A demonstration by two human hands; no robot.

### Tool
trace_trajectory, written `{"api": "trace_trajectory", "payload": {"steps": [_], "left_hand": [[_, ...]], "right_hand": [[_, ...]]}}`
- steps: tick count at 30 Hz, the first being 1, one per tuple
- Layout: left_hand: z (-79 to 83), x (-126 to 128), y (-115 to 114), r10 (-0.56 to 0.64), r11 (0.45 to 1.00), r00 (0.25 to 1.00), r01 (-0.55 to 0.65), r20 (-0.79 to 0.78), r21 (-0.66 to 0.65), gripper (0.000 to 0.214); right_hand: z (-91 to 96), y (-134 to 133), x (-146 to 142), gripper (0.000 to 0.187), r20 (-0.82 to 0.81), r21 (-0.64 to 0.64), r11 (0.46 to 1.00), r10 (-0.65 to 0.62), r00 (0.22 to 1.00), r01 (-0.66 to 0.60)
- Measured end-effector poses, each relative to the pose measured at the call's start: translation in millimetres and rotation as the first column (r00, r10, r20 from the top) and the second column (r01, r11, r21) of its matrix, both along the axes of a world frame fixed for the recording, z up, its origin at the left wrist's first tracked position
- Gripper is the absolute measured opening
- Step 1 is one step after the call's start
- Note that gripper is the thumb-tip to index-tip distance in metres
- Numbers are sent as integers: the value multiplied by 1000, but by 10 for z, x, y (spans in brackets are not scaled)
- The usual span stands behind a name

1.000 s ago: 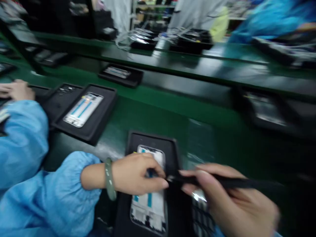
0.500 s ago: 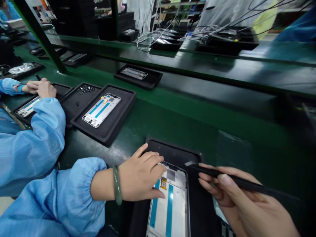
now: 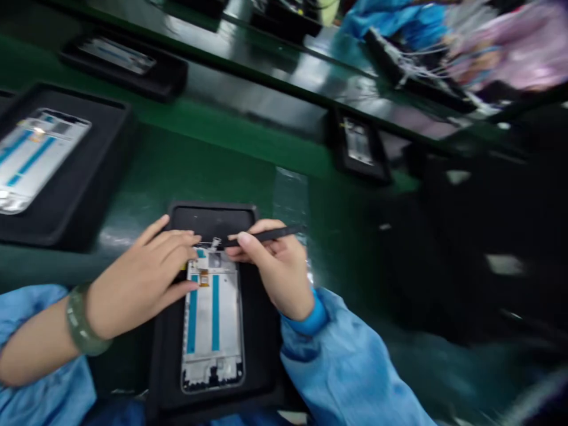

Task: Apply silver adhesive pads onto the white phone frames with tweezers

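A silvery phone frame (image 3: 228, 319) with two blue strips and a small orange flex cable (image 3: 203, 278) lies in a black tray (image 3: 261, 367) before me. My left hand (image 3: 142, 278), palm down with the fingers stretched and apart, rests at the frame's upper left edge; its thumb reaches toward the orange cable. Between the thumb and fingers of my right hand (image 3: 284, 266) is a slim black tweezer-like tool (image 3: 270, 234). A small pale piece (image 3: 216, 242) shows at its tip, over the frame's top edge. Blur hides whether the tip touches the frame.
Left stands another black tray (image 3: 106, 154) bearing a similar phone frame (image 3: 33, 157). Farther back are a tray (image 3: 171, 80) and, at right, a tray (image 3: 379, 160), each with a frame. A clear plastic film (image 3: 290, 195) lies beyond my right hand. Dark shapes fill the right side.
My view has swung right and down. The black tool has moved from right of the phone frame to above its top edge. My left hand stays at the upper left edge.
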State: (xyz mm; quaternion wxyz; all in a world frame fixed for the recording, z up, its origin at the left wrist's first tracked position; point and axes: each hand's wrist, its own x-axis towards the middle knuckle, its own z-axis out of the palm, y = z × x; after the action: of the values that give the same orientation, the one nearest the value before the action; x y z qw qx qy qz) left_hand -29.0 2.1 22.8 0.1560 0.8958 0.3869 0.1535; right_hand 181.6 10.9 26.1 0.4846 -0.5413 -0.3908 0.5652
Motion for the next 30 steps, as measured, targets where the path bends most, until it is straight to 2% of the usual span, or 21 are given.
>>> {"api": "trace_trajectory", "payload": {"steps": [8, 20, 30], "left_hand": [[-62, -54, 0, -30, 999, 999, 31, -24, 18, 29], [-45, -63, -3, -49, 998, 998, 50, -33, 40, 32], [-66, -79, -12, -69, 994, 995, 75, -69, 84, 32]], "right_hand": [[-51, 19, -13, 30, -26, 22, 993, 116, 993, -116], [-80, 2, -16, 30, 96, 53, 983, 173, 980, -178], [-124, 0, -22, 30, 127, 115, 974, 179, 976, -194]]}}
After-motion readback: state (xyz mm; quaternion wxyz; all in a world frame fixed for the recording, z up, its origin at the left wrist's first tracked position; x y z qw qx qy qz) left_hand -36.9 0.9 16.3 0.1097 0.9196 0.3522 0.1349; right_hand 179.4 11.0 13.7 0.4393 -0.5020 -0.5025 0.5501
